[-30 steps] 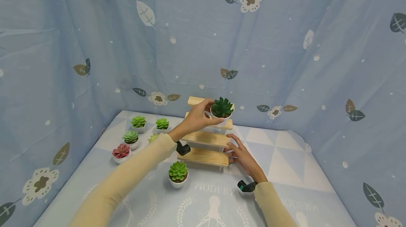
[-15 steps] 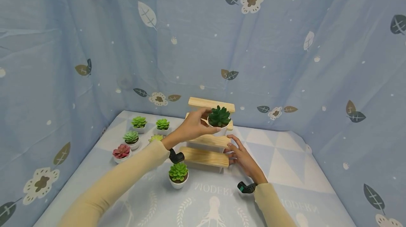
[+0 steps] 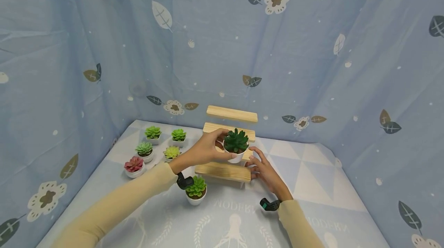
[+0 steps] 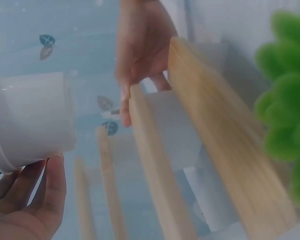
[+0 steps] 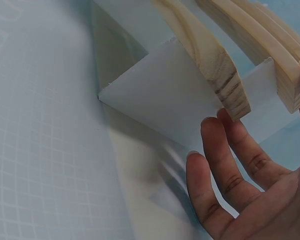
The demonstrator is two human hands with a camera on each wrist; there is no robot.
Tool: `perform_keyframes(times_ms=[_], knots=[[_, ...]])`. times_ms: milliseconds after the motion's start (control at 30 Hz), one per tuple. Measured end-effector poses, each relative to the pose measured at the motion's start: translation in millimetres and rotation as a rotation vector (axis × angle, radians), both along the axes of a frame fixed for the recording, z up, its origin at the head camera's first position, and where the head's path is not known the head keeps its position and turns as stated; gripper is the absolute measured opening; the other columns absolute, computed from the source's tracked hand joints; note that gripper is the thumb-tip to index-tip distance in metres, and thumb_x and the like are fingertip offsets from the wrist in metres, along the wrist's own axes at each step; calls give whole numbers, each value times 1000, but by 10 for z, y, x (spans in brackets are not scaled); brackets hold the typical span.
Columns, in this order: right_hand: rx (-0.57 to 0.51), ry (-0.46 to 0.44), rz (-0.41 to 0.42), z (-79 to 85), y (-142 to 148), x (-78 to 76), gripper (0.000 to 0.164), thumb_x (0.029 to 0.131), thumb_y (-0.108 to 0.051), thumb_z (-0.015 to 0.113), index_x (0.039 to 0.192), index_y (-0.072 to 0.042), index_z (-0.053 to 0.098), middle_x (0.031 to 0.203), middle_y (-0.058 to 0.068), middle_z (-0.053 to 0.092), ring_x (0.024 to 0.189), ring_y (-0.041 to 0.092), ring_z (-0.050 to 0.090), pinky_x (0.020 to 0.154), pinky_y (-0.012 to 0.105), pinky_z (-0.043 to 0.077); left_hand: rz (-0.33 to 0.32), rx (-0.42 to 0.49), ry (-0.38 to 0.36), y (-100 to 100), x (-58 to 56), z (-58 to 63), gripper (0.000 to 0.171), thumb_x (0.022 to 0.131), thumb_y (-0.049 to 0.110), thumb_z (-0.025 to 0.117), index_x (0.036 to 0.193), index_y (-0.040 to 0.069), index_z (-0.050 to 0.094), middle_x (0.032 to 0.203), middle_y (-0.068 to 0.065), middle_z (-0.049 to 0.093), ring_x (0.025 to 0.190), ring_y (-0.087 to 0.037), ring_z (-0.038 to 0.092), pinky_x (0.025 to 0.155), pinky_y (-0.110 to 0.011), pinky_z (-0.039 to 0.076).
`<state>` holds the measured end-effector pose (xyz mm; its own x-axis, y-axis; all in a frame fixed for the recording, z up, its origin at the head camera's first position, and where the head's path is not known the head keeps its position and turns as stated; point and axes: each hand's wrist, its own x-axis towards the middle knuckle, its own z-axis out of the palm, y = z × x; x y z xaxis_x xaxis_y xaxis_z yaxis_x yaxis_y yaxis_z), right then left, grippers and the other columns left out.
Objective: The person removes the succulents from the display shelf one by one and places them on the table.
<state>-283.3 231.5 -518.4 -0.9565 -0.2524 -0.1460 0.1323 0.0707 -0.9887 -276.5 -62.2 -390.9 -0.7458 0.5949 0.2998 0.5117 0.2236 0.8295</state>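
My left hand (image 3: 209,148) grips a dark green potted succulent (image 3: 236,140) by its white pot (image 4: 34,120), thumb and fingers around the sides. The plant is upright, in front of the middle of a stepped wooden plant stand (image 3: 222,171), over its lower planks. A gap shows between pot and planks in the left wrist view. At the stand's right end, my right hand (image 3: 266,171) touches the plank ends with loosely bent fingers. One fingertip meets the lowest plank (image 5: 210,65) in the right wrist view; others lie beside the pale side panel (image 5: 155,90).
A bright green succulent (image 3: 196,187) stands in front of the stand's left end. Further left are a red succulent (image 3: 133,164), a pale green one (image 3: 144,148), a yellow-green one (image 3: 172,152) and two green ones at the back. A patterned curtain (image 3: 215,40) rises behind the table.
My left hand has brought the dark green succulent down and slightly left, from near the upper planks to the lower ones. My right hand stays at the stand's right end.
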Motion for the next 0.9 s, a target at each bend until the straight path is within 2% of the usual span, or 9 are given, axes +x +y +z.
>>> perform_keyframes(times_ms=[167, 333, 467, 700, 800, 900], knots=[[6, 3, -1, -9, 4, -12, 55, 102, -53, 60, 151, -45, 38, 119, 20, 62, 90, 29, 66, 73, 44, 56, -25, -18, -14, -20, 82, -33, 76, 87, 35, 85, 148, 5, 49, 127, -4, 62, 109, -16, 63, 93, -44, 55], [0, 8, 2, -29, 2, -23, 58, 103, -52, 59, 154, -42, 35, 120, 21, 61, 90, 29, 66, 74, 44, 57, -30, -48, -24, -45, 156, -87, 80, 87, 35, 85, 151, 5, 47, 133, -5, 60, 113, -17, 62, 94, -44, 55], [-13, 1, -3, -42, 1, -19, 55, 104, -50, 59, 153, -42, 37, 119, 20, 61, 88, 28, 65, 73, 45, 57, -43, -51, -61, -69, 230, -139, 81, 87, 35, 85, 151, 5, 47, 133, -5, 60, 114, -18, 62, 97, -44, 54], [-3, 1, -5, -31, 3, 5, 49, 105, -50, 56, 150, -44, 39, 119, 17, 57, 89, 27, 64, 74, 44, 56, -73, -76, -39, -60, 345, -217, 77, 85, 39, 87, 148, 12, 51, 128, 4, 63, 111, -11, 63, 96, -38, 54], [2, 6, 1, -24, 4, 9, 49, 105, -51, 55, 151, -44, 38, 119, 16, 57, 90, 27, 64, 74, 43, 55, -73, -93, -39, -49, 392, -243, 77, 85, 40, 87, 147, 10, 52, 126, 5, 64, 110, -10, 63, 94, -33, 54], [3, 8, 8, -16, 10, 3, 54, 105, -51, 55, 155, -41, 35, 120, 16, 57, 90, 28, 65, 74, 44, 55, -84, -108, -36, -35, 424, -272, 78, 85, 41, 86, 146, 9, 52, 126, 4, 64, 110, -10, 63, 96, -35, 54]])
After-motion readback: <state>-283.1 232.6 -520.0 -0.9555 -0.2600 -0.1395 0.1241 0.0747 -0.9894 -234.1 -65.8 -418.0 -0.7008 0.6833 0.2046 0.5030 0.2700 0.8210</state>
